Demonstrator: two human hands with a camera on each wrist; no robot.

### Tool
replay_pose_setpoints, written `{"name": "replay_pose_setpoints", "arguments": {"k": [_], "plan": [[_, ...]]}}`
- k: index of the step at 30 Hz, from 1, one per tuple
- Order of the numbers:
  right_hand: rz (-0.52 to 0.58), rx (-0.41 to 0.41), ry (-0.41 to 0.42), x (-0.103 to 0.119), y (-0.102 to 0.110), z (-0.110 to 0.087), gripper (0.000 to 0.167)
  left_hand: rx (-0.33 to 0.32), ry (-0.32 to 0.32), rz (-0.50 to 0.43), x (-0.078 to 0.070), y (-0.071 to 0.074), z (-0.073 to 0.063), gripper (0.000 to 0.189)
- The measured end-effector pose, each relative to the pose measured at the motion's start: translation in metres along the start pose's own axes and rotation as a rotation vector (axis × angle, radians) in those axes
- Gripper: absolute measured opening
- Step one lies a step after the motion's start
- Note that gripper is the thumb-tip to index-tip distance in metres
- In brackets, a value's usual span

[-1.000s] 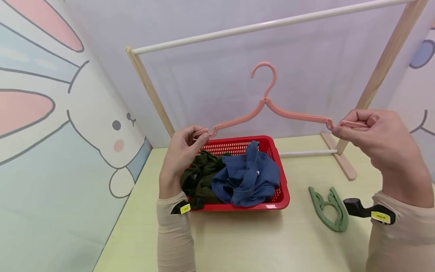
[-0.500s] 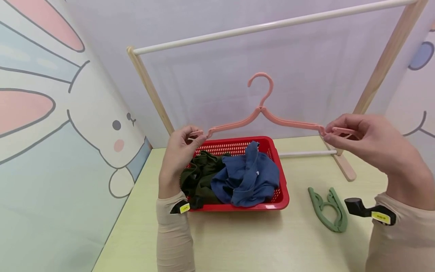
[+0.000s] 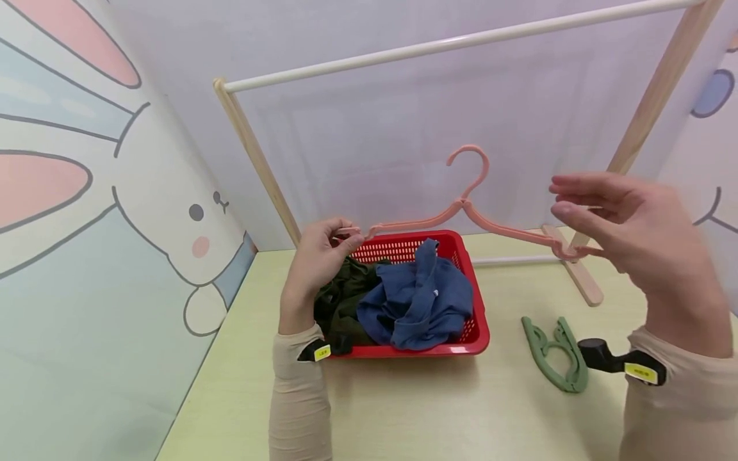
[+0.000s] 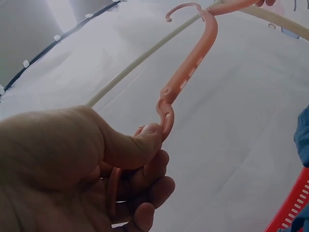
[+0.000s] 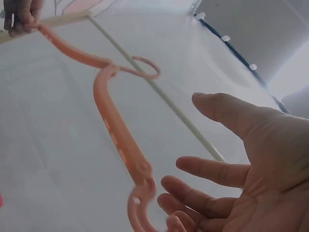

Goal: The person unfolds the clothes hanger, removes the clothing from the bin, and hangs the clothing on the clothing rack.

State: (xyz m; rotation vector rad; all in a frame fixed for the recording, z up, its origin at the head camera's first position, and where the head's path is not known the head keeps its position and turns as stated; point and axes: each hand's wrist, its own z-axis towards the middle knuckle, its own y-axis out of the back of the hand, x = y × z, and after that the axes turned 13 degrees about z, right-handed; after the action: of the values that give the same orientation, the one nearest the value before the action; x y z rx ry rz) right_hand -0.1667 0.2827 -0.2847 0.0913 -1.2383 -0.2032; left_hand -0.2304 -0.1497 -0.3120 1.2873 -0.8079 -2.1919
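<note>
A pink hanger [image 3: 463,203] is held in the air before a white rail [image 3: 461,43], one end pinched between the left hand's [image 3: 319,257] thumb and fingers, while the right hand [image 3: 648,227] is raised at the other, thumb and forefinger parted.

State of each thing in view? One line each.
Pink hanger: unfolded, hook up.
Green hanger: folded, lying on the table.
Red basket: upright, loaded.
Blue cloth: crumpled, in basket.
Dark green cloth: crumpled, in basket.
Rack: standing.
Left hand: pinching hanger's end.
Right hand: open, not gripping.
</note>
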Motion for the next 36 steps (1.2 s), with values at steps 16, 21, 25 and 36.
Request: {"name": "replay_pose_setpoints", "arguments": {"k": [16, 21, 25, 36], "plan": [[-0.041, 0.143, -0.087, 0.009, -0.052, 0.003, 0.033, 0.077, -0.074, -0.010, -0.007, -0.013, 0.000, 0.009], [-0.029, 0.166, -0.104, 0.008, -0.058, 0.002, 0.031, 0.084, -0.092, -0.015, -0.006, -0.016, 0.001, 0.008], [-0.052, 0.173, -0.095, 0.008, -0.061, 0.002, 0.031, 0.086, -0.088, -0.018, -0.006, -0.016, 0.001, 0.008], [-0.081, 0.161, -0.072, 0.004, -0.064, 0.001, 0.031, 0.109, -0.087, -0.044, -0.010, -0.017, 0.002, 0.011]]}}
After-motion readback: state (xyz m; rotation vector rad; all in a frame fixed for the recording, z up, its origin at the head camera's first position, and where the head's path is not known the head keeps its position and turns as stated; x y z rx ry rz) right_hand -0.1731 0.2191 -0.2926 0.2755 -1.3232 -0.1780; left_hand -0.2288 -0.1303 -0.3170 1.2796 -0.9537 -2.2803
